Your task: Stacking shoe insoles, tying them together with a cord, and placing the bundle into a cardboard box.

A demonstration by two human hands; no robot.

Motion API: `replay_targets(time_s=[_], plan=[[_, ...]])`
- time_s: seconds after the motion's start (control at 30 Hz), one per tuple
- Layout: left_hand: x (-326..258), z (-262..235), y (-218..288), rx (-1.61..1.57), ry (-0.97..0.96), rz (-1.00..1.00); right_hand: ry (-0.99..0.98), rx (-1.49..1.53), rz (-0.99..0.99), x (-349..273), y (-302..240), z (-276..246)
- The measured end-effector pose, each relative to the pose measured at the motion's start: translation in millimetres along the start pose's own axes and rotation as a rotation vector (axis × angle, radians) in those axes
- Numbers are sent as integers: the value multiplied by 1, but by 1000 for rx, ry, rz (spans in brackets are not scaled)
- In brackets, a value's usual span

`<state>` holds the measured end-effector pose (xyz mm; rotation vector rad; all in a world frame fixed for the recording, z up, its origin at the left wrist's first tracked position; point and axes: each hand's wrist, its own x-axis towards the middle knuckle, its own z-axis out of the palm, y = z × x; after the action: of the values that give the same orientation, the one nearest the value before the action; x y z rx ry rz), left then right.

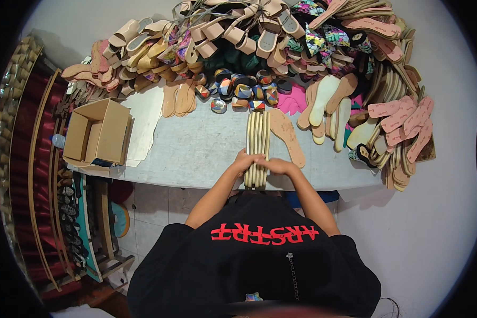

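A stack of shoe insoles [257, 135], set on edge with pale cream and brown rims showing, lies lengthwise in front of me near the table's front edge. My left hand [242, 161] is closed round its left side. From the right, my right hand [279, 166] comes across the stack, its fingers bent over the top edges near those of the left. Just right of the stack lies one flat tan insole [288, 139], its lower end close to my right hand. The undersides of both hands are hidden.
An open cardboard box [75, 135] stands at the table's left, with white sheets [144, 122] beside it. Multicoloured patterned shoe pieces [242, 91] sit beyond the stack. Heeled sandals [267, 40] are heaped at the back. Pink insoles [400, 114] pile up on the right.
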<state>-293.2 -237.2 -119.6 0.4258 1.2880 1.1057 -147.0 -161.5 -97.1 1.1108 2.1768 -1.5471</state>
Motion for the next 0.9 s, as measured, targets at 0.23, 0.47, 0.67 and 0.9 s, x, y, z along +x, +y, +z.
replay_targets(time_s=[0.23,0.47,0.67,0.9], plan=[[14,13,-3,200,132,72,673,201,-301,44,18,-13],[12,9,-10,527,311,429,815,350,-222,59,26,28],[40,4,12,597,439,419,885,569,-359,87,29,30],[56,-1,18,555,396,343,922,381,-412,93,23,34]])
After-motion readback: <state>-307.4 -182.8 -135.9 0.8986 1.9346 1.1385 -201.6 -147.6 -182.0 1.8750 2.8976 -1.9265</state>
